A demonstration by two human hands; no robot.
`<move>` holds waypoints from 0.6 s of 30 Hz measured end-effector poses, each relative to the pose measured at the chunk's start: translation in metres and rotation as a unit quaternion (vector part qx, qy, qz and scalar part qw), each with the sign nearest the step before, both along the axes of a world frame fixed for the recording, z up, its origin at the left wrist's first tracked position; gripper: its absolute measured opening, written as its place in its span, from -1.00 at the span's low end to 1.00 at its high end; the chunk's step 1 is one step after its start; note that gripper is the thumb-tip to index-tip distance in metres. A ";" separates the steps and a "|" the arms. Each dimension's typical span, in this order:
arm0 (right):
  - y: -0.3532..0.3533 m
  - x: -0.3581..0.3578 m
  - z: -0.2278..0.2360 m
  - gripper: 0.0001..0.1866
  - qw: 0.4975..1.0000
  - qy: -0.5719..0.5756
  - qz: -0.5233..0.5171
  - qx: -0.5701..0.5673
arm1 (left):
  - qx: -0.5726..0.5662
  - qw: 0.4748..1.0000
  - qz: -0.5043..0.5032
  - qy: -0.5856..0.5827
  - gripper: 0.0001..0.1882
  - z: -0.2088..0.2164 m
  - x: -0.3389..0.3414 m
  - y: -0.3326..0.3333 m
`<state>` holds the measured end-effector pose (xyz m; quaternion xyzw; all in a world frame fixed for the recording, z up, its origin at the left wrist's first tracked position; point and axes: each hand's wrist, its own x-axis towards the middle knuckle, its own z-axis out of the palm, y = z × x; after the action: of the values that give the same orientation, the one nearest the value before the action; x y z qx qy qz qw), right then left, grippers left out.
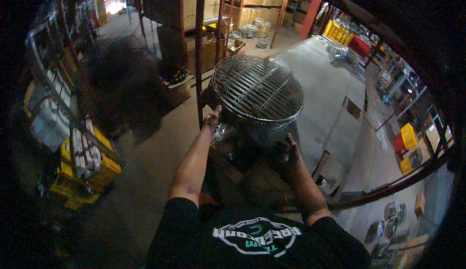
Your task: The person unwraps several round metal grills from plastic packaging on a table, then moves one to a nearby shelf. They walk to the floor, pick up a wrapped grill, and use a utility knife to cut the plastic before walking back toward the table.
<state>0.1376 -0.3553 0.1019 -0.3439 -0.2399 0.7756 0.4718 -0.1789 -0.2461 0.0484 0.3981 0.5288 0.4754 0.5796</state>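
Note:
A stack of round metal wire grates (257, 94) is in front of me, with bars across the top and raised wire loops on it. My left hand (212, 118) is at the lower left of the stack, its thumb pointing up. Below the stack's right side, my right hand (292, 150) also has its thumb raised. The other fingers of both hands are lost in shadow, so I cannot tell whether they touch the grates or the dark shape under them. Something shiny and clear, like plastic wrap (223, 132), lies between the hands.
A dark upright post (199, 50) stands just left of the stack. Yellow crates (87, 167) with packed goods are at the left. Beyond are shelves with cartons (252, 16), round metal pots (250, 30), a yellow crate (338, 33) and a long grey surface (310, 75).

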 end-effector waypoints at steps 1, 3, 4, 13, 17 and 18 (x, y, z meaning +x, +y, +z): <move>0.008 -0.006 0.006 -0.34 1.000 0.002 -0.012 0.004 | 0.011 1.000 0.003 0.020 -0.20 0.002 -0.001 0.025; 0.023 -0.023 0.017 -0.34 0.999 0.006 -0.038 0.009 | 0.040 0.995 0.004 0.090 -0.23 0.005 -0.004 0.073; 0.029 -0.033 0.022 -0.34 0.999 0.007 -0.054 0.009 | 0.061 0.979 -0.010 0.192 -0.24 0.004 -0.007 0.092; 0.116 -0.087 -0.038 -0.48 0.960 -0.122 -0.247 -0.049 | 0.276 -0.118 0.211 0.930 -0.28 -0.095 -0.028 0.157; 0.141 -0.075 -0.085 -0.63 0.938 -0.125 -0.310 -0.092 | 0.339 -0.073 0.088 0.934 -0.26 -0.141 -0.014 0.180; 0.142 -0.073 -0.094 -0.64 0.942 -0.100 -0.314 -0.065 | 0.349 -0.072 0.087 0.930 -0.25 -0.151 -0.013 0.181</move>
<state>0.0648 -0.2132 0.0083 -0.5073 -0.1144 0.5641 0.6414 -0.1922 -0.0649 -0.1026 -0.5700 -0.3701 0.1693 0.7138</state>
